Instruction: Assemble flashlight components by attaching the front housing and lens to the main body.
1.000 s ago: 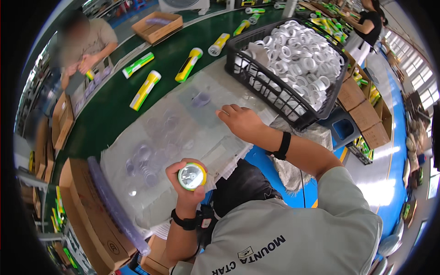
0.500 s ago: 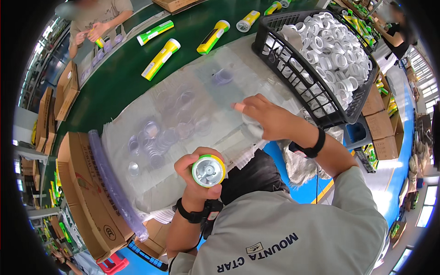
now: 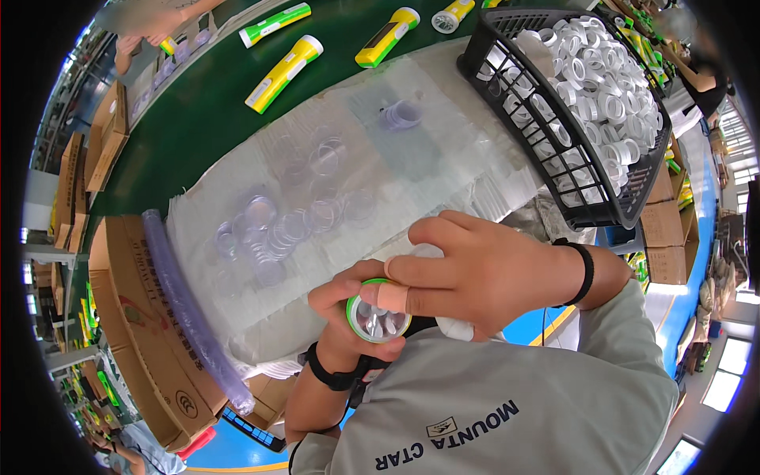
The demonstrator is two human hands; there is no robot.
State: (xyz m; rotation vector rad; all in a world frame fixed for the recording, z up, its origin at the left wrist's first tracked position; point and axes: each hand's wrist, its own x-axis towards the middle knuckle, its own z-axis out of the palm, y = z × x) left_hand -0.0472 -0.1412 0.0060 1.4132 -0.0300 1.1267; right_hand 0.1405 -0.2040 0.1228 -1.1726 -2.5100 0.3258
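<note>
My left hand (image 3: 340,328) is wrapped round a flashlight (image 3: 378,326), whose green rim and shiny reflector face up. Over it reaches my right hand (image 3: 483,277), with a taped finger laid across the rim and reflector. A white cloth-like wad (image 3: 455,328) is tucked under the right hand's curled fingers, mostly hidden by them. Beyond the hands, several clear round lenses (image 3: 291,228) lie scattered on a whitish plastic-covered sheet (image 3: 261,297). A small stack of clear lenses (image 3: 401,115) sits farther off on that sheet.
At the right stands a black basket (image 3: 546,134) heaped with white rings (image 3: 609,103). Several yellow-green flashlights (image 3: 283,75) lie on the green table (image 3: 182,154). A cardboard box (image 3: 158,340) and a purplish plastic roll (image 3: 194,317) border the left side. Another person's hand (image 3: 162,32) works opposite.
My right hand has come down and left from above the sheet onto the flashlight. My left hand has shifted slightly right with the flashlight. The whole view has shifted a little.
</note>
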